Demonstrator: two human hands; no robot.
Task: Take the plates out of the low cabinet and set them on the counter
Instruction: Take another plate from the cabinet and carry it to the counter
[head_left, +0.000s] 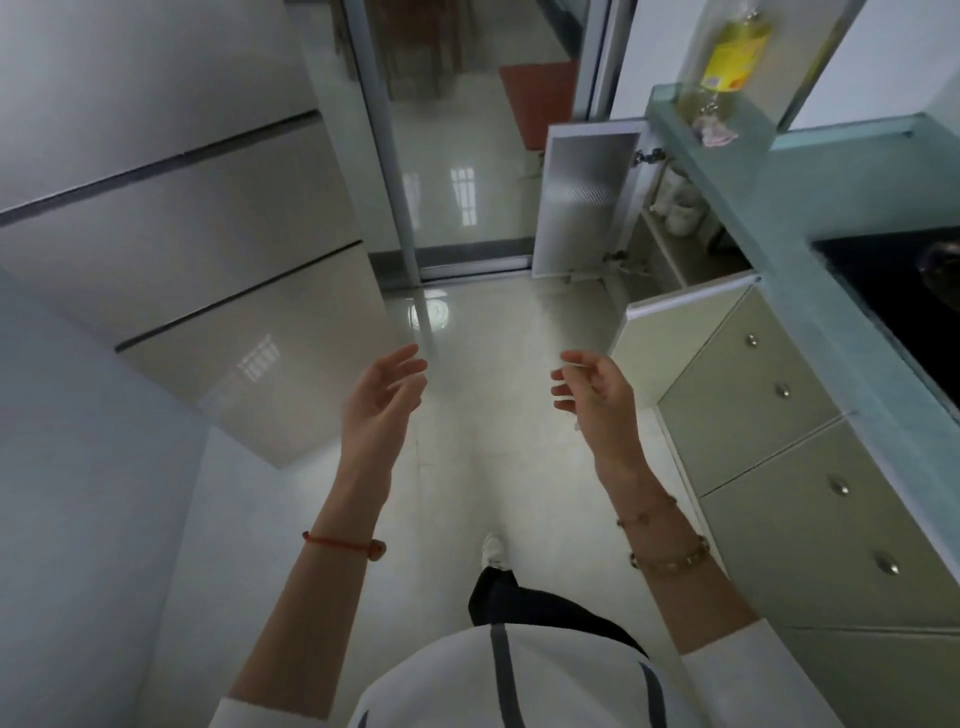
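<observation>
Glossy pale floor fills the middle, tall white cabinet fronts on the left, a sliding glass door at the far end. Along the right runs the pale green counter with a black hob set into it and drawer fronts with round metal knobs below. Low cabinet under the counter's far end stands with both doors swung open — far door and near door. Inside, on a shelf, white crockery is stacked; whether plates or bowls is too small to tell. On the counter's far end a clear bottle of yellow liquid, yellow label, writing unreadable. Left hand and right hand are raised over the floor, palms facing each other, fingers loosely spread — nothing held in either.
</observation>
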